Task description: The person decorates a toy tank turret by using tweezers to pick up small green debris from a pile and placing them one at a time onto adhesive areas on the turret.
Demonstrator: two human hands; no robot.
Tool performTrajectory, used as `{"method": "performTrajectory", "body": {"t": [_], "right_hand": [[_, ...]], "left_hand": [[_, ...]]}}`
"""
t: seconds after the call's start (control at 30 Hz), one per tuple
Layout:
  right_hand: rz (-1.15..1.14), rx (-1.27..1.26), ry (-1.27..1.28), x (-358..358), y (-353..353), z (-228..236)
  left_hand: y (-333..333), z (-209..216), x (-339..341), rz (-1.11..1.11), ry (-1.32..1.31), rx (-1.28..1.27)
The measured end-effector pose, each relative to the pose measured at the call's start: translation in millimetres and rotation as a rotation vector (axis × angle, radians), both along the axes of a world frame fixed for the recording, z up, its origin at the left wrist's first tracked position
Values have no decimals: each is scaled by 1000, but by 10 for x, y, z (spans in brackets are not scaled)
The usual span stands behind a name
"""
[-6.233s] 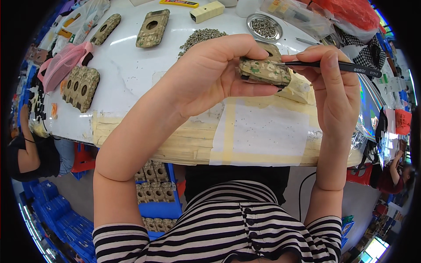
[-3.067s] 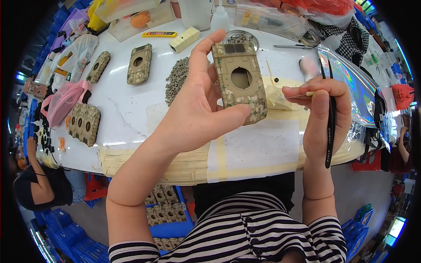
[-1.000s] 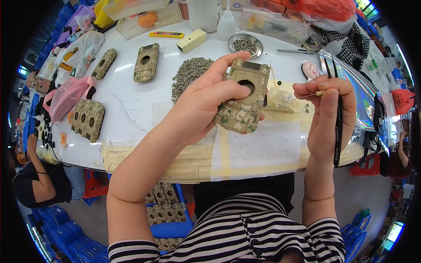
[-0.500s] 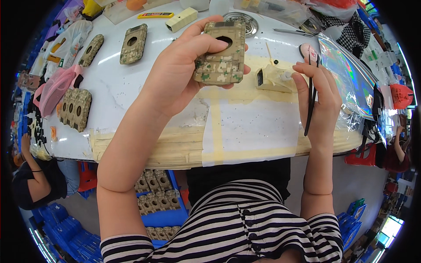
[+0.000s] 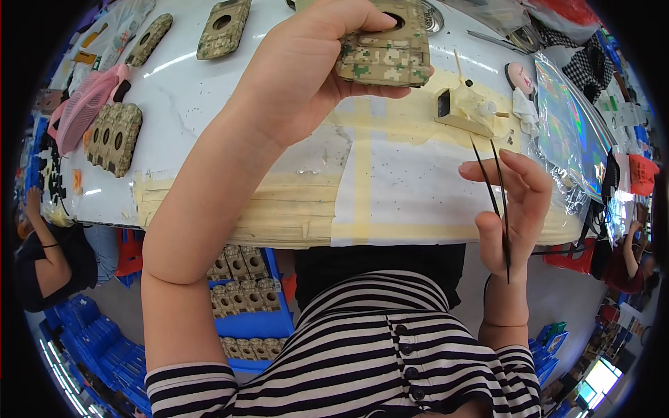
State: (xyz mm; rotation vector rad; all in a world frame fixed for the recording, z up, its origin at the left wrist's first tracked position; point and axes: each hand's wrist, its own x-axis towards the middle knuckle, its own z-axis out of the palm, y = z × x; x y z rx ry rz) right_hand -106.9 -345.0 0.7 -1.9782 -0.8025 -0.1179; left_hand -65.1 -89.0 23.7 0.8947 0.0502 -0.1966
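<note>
Though half-curled, right hand (image 5: 521,216) with black tweezers (image 5: 502,202) (tips apart) in loose hold, left hand (image 5: 306,76) snug around one camouflage shell (image 5: 387,57).

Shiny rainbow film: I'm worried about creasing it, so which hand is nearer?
Right. The right hand, holding black tweezers, is below and left of the film; the left hand, gripping a camouflage part, is much farther left.
</note>
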Motion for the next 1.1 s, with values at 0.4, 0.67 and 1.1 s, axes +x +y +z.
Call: {"method": "performTrajectory", "body": {"t": [0.4, 0.67, 1.1], "right_hand": [[88, 176, 263, 25, 76, -66], [18, 291, 489, -71, 207, -108], [68, 144, 234, -24, 174, -212]], "left_hand": [[-16, 26, -32, -26, -93, -1], [-10, 23, -46, -18, -70, -17], [1, -28, -4, -36, -112, 49]]}}
